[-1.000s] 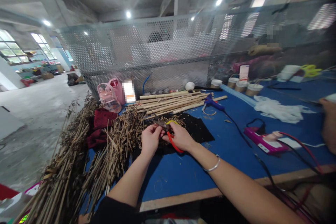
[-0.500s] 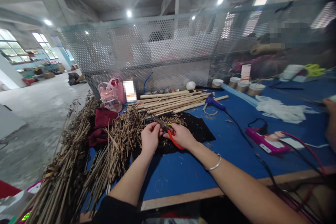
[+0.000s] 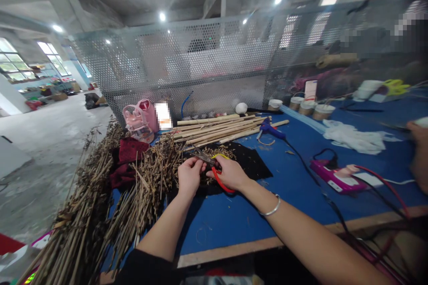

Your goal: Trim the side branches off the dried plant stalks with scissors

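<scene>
Red-and-yellow scissors point(image 3: 210, 160): gripped in right hand point(image 3: 230, 173), above black sheet point(image 3: 257, 164); handles partly covered by fingers.
Left hand point(image 3: 189, 177): fingertips pinched beside blades; contents too small to tell.
Dried stems point(image 3: 78, 218): leftmost bundle, cropped below.
Co-worker's hand point(image 3: 418, 142): far right, blurred, cut off.

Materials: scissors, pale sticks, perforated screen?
Scissors: probably metal blades, from their grey sheen; smooth, bright red and yellow handles look plastic.
Pale sticks: probably wood or bamboo, matte tan, straight; can't tell which.
Perforated screen: likely sheet metal, grey with slight sheen, closely spaced holes.
</scene>
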`<action>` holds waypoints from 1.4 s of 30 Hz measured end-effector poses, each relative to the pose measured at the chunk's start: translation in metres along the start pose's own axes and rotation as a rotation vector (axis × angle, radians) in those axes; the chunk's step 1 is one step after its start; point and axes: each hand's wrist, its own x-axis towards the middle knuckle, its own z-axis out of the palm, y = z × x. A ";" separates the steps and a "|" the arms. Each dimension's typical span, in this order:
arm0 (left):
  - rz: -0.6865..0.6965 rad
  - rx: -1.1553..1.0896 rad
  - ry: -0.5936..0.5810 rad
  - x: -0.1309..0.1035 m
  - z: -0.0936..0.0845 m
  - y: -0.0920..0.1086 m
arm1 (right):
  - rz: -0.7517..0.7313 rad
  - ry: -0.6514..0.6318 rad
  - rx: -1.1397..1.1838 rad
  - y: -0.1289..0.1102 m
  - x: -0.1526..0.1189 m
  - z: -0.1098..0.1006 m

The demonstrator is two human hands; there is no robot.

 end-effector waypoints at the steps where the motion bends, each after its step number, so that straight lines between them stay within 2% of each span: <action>1: 0.001 -0.005 0.004 0.000 0.000 0.000 | 0.002 0.001 0.002 0.000 0.000 0.001; 9: -0.019 -0.081 0.009 -0.001 0.001 0.006 | 0.016 0.014 0.029 0.006 0.001 0.008; 14: -0.123 -0.184 -0.047 0.000 0.001 0.008 | 0.016 0.011 0.081 0.008 0.002 0.008; 18: -0.188 -0.152 -0.098 -0.001 -0.002 0.008 | 0.019 0.016 0.092 0.009 0.003 0.006; 22: -0.178 -0.109 -0.087 -0.001 -0.002 0.009 | 0.028 0.017 0.084 0.011 0.003 0.006; 30: -0.132 0.002 -0.149 0.000 -0.001 0.001 | -0.016 0.042 0.091 0.008 0.000 0.007; 42: -0.102 -0.001 -0.028 0.000 0.000 0.002 | 0.019 0.028 0.027 0.006 0.001 0.007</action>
